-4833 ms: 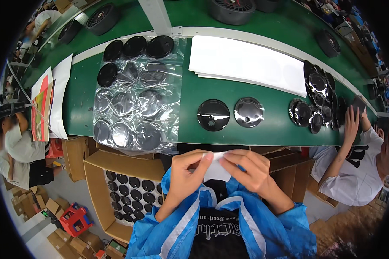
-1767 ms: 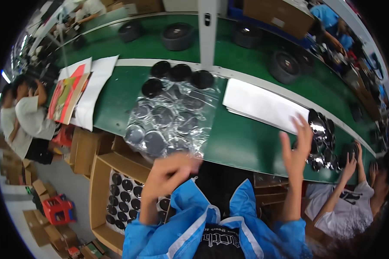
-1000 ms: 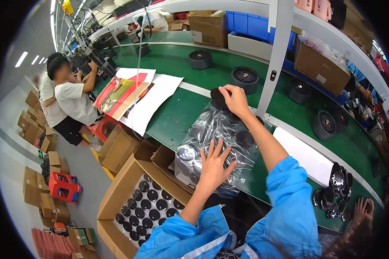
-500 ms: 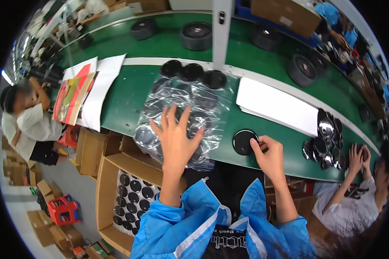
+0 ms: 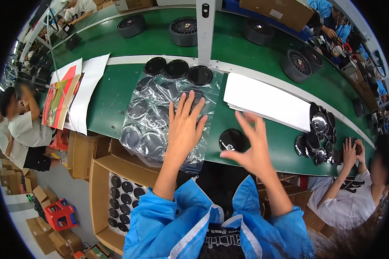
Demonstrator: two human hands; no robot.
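Your left hand point(image 5: 185, 134) lies on clear plastic point(image 5: 157, 129) over black discs point(image 5: 131, 136), fingers spread, gripping nothing; your right hand point(image 5: 253, 146), holding nothing, has fingers and thumb wide apart by the lone black disc point(image 5: 231, 139); that lies on the green worktop point(image 5: 103, 103), right of the plastic; thumb contact cannot be told.

Bag point(image 5: 160, 113) left, paper stack point(image 5: 268, 100) right, single disc point(image 5: 232, 139) before stack

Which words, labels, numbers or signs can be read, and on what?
Wearer's black cloth shirt: pale ornate lettering, which I won't copy.
Right-hand co-worker's white cloth shirt: black lettering, not copied.
White label on brown cardboard box: too small to read.
Red-and-green paper sheet: any lettering too blurred to read.
Glossy black round disc: none visible.
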